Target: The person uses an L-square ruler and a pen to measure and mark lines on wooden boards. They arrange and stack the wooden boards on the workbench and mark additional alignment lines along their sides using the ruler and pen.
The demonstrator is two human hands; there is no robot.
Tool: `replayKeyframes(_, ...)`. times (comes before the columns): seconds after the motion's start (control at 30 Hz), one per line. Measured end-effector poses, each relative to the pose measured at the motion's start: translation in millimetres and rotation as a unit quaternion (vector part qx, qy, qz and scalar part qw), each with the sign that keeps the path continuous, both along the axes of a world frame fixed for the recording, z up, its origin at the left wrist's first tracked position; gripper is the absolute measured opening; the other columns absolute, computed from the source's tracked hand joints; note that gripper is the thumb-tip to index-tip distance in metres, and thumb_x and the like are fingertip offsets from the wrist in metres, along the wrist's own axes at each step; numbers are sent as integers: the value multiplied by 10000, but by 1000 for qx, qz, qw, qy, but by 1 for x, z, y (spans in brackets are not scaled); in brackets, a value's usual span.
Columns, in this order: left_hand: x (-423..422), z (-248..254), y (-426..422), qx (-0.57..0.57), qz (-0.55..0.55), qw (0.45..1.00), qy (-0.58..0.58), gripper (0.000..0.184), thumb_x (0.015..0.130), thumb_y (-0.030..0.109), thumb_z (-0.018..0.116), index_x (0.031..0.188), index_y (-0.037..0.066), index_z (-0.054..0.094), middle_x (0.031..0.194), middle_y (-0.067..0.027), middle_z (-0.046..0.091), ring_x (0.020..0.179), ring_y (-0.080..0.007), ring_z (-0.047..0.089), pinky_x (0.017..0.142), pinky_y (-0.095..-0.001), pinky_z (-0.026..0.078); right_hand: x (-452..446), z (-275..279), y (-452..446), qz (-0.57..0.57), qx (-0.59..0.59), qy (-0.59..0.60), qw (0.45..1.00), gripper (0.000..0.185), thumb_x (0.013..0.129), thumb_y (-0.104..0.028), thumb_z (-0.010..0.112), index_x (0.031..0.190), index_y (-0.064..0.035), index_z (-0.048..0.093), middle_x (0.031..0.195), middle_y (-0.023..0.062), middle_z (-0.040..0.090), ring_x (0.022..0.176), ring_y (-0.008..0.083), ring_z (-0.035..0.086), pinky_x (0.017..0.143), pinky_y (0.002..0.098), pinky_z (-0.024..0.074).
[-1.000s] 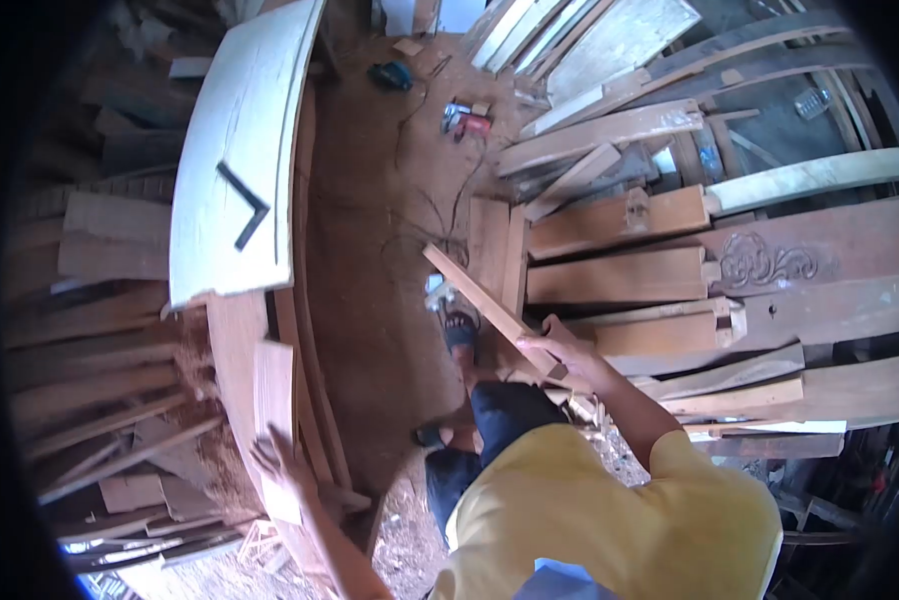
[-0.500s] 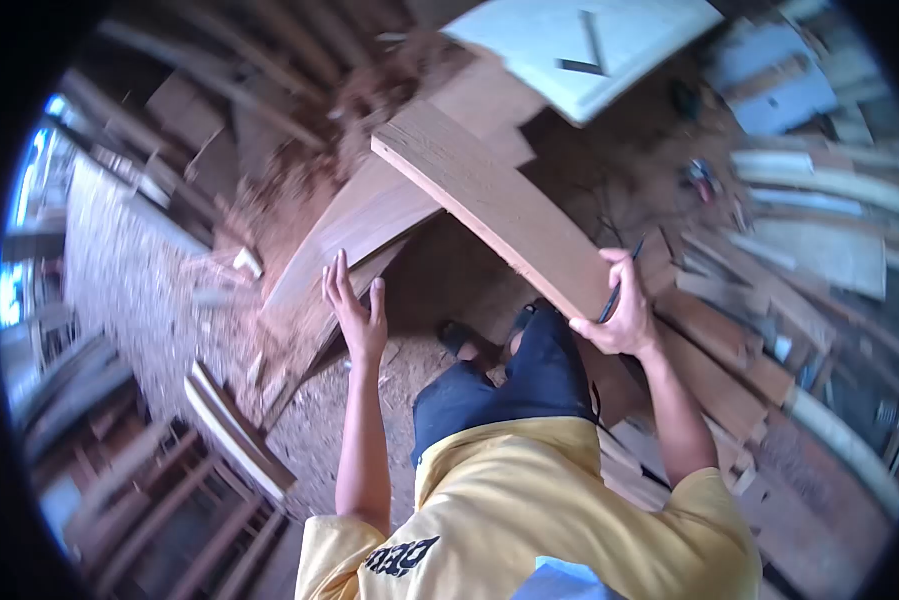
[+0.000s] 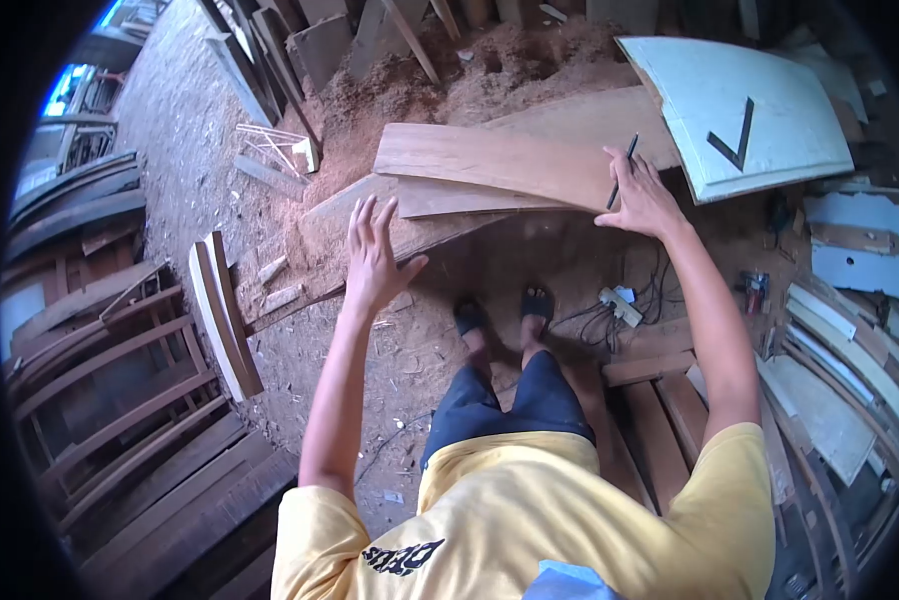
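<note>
A flat brown wooden plank (image 3: 490, 160) lies across the work surface, on top of another wooden board (image 3: 450, 198) that shows along its near side. My right hand (image 3: 650, 200) grips the plank's right end, thumb at the near edge and fingers over the top. A dark, thin pencil (image 3: 628, 160) is tucked between those fingers. My left hand (image 3: 378, 260) is open and holds nothing, its fingers spread just short of the boards' left end. A larger, wide board (image 3: 570, 115) extends behind the plank.
A white panel (image 3: 685, 150) with a black V-shaped mark stands at the right. Sawdust (image 3: 370, 130) covers the ground behind. Two pale strips (image 3: 220, 320) lie at left, near stacked wooden frames (image 3: 120, 400). Cables (image 3: 660, 290) and timber (image 3: 660, 420) lie by my feet.
The plank has swung from a slant to lie nearly crosswise over the boards, my right hand still on its right end. The whole view has turned, and my left hand stays open.
</note>
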State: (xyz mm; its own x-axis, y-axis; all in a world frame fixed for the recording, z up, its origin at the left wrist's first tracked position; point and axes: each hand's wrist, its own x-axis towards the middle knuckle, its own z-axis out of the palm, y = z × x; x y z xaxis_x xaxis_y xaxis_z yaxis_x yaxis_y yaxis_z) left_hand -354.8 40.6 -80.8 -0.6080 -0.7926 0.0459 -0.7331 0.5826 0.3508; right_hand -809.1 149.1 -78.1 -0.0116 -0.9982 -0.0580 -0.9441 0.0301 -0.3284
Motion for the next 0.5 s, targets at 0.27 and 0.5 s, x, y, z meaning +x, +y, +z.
replayKeyframes(0.27, -92, -5, -130, -46, -174, 978, -103, 1247, 639, 377, 946, 1650, 177, 244, 1538, -202, 397, 1503, -394, 326, 1294, -563, 206, -24, -14, -20, 71, 72, -11, 995, 1002, 615, -284, 959, 1385, -44, 366, 1130, 121, 543, 1231, 377, 545, 1214, 536, 293)
replayKeyframes(0.5, -84, -4, -87, -177, -129, 974, -49, 1128, 583, 499, 957, 1526, 185, 426, 1364, -180, 448, 1354, -412, 428, 1259, -608, 256, -22, -8, 11, 79, -168, 97, 978, 842, 606, -353, 972, 1171, -107, 399, 1536, 97, 459, 1373, 333, 475, 1215, 609, 238)
